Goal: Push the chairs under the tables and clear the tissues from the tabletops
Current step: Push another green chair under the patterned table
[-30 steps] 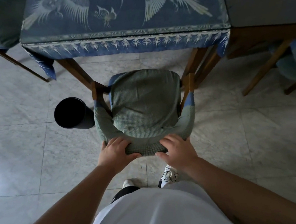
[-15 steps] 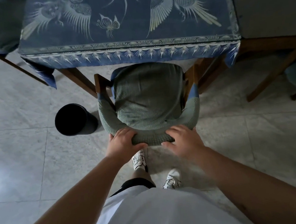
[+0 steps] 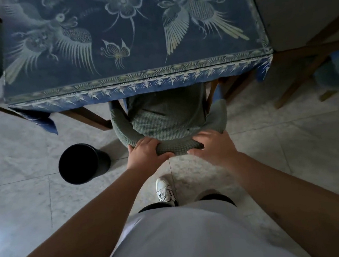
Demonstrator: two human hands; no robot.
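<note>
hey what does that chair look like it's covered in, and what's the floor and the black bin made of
Chair: a green fabric slipcover, apparently knitted, judging by its waffle-like texture; blue cloth and brown wooden legs show at the sides. Floor: polished stone-look tiles, probably marble, with grey veining, grout lines and a glossy reflection. Bin: smooth, matte black, likely plastic, though metal can't be ruled out.

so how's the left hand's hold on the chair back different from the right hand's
The left hand grips the chair back with fingers curled over the top and thumb underneath; the right hand lies flatter, fingers spread and blurred, thumb against the rear edge. The left hand sits nearer the black bin, the right hand on the far side. Both hands touch the same green padded rim, side by side.
</note>
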